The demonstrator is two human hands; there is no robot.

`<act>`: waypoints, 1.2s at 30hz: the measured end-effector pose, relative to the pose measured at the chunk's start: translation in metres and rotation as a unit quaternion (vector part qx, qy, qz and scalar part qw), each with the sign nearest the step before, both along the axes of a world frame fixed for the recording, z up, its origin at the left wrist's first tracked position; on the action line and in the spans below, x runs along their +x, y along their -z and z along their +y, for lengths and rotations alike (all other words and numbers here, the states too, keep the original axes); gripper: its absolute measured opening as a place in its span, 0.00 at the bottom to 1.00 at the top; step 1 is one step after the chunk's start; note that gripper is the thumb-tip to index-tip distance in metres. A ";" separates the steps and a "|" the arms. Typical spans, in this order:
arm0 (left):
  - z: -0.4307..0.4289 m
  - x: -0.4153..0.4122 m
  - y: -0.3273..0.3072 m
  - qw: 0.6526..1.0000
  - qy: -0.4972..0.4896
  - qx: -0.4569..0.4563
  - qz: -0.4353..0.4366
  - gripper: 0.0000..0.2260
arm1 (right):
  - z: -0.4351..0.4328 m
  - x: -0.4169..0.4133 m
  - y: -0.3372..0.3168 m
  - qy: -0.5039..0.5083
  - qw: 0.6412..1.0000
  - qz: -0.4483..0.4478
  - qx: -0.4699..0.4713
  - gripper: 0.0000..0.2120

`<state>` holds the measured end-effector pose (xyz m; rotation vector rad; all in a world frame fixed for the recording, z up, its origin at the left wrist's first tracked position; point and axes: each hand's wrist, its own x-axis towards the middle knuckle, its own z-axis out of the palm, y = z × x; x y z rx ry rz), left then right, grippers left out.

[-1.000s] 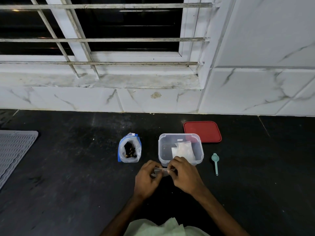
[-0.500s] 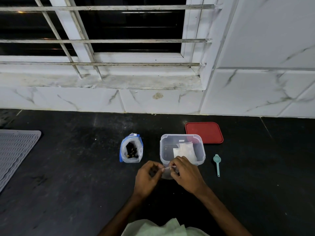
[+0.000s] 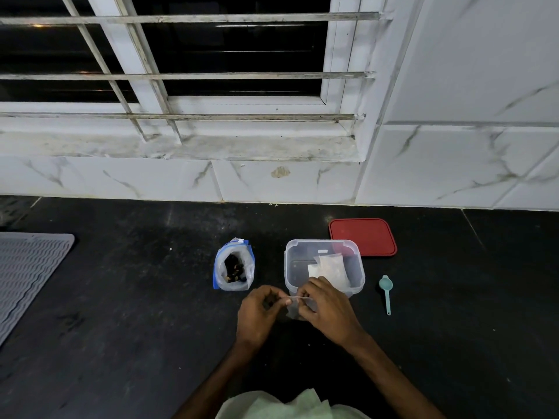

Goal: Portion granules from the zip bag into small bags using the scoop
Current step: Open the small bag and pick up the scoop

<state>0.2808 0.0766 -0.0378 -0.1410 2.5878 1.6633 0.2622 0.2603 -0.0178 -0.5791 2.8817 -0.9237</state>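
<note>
A zip bag [image 3: 233, 265] with a blue edge stands open on the black counter, dark granules showing inside. To its right sits a clear plastic tub [image 3: 357, 269] holding several small white bags [image 3: 331, 269]. My left hand [image 3: 258, 314] and my right hand [image 3: 328, 308] pinch the top strip of a small clear bag [image 3: 295, 309] between them, just in front of the tub. The teal scoop [image 3: 386, 290] lies on the counter right of the tub, untouched.
A red lid [image 3: 364, 236] lies flat behind the tub. A grey ribbed mat [image 3: 27, 273] covers the counter's left edge. The tiled wall and barred window rise behind. Pale green cloth [image 3: 272, 406] shows at the bottom.
Both hands stay on the small bag's top strip with only slight finger shifts; the view has drifted a little.
</note>
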 end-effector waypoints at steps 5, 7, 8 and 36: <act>-0.004 -0.004 -0.004 0.991 0.028 -0.126 0.024 0.02 | 0.003 0.001 0.001 0.030 0.999 -0.019 -0.034 0.04; -0.004 -0.004 -0.004 0.989 0.027 -0.143 0.033 0.02 | 0.006 -0.001 0.002 0.055 0.998 -0.017 -0.020 0.03; -0.002 -0.003 -0.004 0.988 0.031 -0.150 0.035 0.03 | 0.008 -0.001 0.002 0.065 0.998 -0.014 -0.007 0.03; 0.000 -0.011 0.013 1.000 0.007 -0.031 -0.003 0.06 | 0.042 -0.064 -0.019 0.112 0.985 -0.042 0.124 0.05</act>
